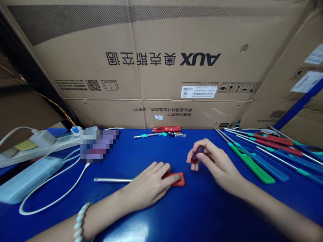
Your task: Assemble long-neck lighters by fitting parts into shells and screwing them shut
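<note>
A tool with a red plastic handle (180, 182) lies flat on the blue table (202, 215), its metal tube (112, 180) pointing left. Over the handle's middle lies my left hand (150, 185), fingers closed on it and pressing it to the table; the palm hides the join between handle and tube. My right hand (222, 166) grips a screwdriver (197, 154) by its dark purple and red grip. The thin shaft slants down to the handle's right end, beside my left fingertip. Whether the tip sits in a screw is too small to tell.
Several similar tools with green, blue and red handles (252, 164) lie at the right. At the back are a red handle part (167, 129) and a thin tube (148, 135). A power bank (32, 178), white cable (70, 195) and power strip (60, 141) occupy the left. Cardboard (161, 77) stands behind.
</note>
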Motion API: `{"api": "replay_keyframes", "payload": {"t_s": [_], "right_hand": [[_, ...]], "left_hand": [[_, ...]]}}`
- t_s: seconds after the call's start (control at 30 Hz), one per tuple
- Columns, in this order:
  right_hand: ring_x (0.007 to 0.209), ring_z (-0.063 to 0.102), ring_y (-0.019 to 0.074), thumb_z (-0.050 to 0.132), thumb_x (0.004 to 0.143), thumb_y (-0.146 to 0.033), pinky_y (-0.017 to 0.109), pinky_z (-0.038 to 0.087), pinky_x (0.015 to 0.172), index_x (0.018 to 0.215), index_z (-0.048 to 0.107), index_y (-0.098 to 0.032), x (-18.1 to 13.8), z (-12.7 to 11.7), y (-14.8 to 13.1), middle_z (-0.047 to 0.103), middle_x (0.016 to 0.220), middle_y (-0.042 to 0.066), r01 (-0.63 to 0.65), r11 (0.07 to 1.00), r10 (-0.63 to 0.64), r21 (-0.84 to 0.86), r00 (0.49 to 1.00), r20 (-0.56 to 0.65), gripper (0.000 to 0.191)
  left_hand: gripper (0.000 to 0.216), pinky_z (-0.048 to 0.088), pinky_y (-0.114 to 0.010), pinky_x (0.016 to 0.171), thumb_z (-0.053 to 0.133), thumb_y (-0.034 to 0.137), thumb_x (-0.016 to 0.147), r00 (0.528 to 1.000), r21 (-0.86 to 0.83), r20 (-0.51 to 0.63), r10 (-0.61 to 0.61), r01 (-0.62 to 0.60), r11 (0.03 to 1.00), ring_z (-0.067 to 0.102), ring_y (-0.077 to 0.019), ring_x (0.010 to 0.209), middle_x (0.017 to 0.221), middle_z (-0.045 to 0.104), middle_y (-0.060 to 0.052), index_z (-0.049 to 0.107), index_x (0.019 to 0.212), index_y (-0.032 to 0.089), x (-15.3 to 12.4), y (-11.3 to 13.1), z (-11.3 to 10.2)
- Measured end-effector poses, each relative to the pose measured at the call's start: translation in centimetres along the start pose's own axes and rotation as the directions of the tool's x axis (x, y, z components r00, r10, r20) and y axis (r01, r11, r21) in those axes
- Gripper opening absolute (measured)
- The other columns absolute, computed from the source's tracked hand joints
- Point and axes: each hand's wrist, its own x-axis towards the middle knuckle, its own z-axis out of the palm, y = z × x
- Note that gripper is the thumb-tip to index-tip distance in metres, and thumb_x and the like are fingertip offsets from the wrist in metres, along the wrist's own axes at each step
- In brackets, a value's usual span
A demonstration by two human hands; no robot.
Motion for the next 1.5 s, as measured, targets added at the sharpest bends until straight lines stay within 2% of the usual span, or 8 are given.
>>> {"api": "replay_keyframes", "payload": {"t_s": [0.37, 1.0, 1.5], "right_hand": [[0.061, 0.059, 0.0109, 0.037, 0.097, -0.022, 0.025, 0.049, 0.058, 0.095, 0.044, -0.021, 0.0, 0.1, 0.1, 0.063, 0.083, 0.002, 0.031, 0.998, -0.031, -0.059, 1.0, 0.004, 0.007], [0.066, 0.059, 0.0093, 0.036, 0.099, -0.021, 0.023, 0.049, 0.063, 0.101, 0.043, -0.022, -0.4, 0.2, 0.1, 0.062, 0.088, 0.001, 0.064, 0.993, -0.058, -0.095, 0.997, 0.058, 0.008], [0.063, 0.061, 0.0118, 0.037, 0.098, -0.025, 0.026, 0.051, 0.06, 0.099, 0.043, -0.02, 0.5, -0.1, 1.2, 0.063, 0.083, 0.003, -0.004, 0.999, 0.003, -0.036, 1.0, -0.023, 0.008]], "left_hand": [[0.035, 0.04, -0.032, 0.076, 0.039, 0.018, 0.096, 1.0, 0.032, 0.026, -0.002, 0.001, 0.999, 0.047, -0.0209, 0.086, 0.097, 0.048, -0.007, 0.043, 0.13, 0.023, 0.0, 0.0, 0.2], [0.036, 0.039, -0.031, 0.075, 0.041, 0.02, 0.097, 1.0, 0.03, -0.019, 0.012, -0.011, 0.999, 0.047, -0.0201, 0.087, 0.097, 0.05, -0.006, 0.042, 0.133, 0.021, -0.1, -0.2, 0.6], [0.038, 0.04, -0.031, 0.076, 0.04, 0.02, 0.097, 1.0, 0.037, -0.016, 0.014, -0.014, 0.999, 0.047, -0.0195, 0.087, 0.098, 0.05, -0.007, 0.041, 0.135, 0.021, -0.1, -0.3, 0.6]]}}
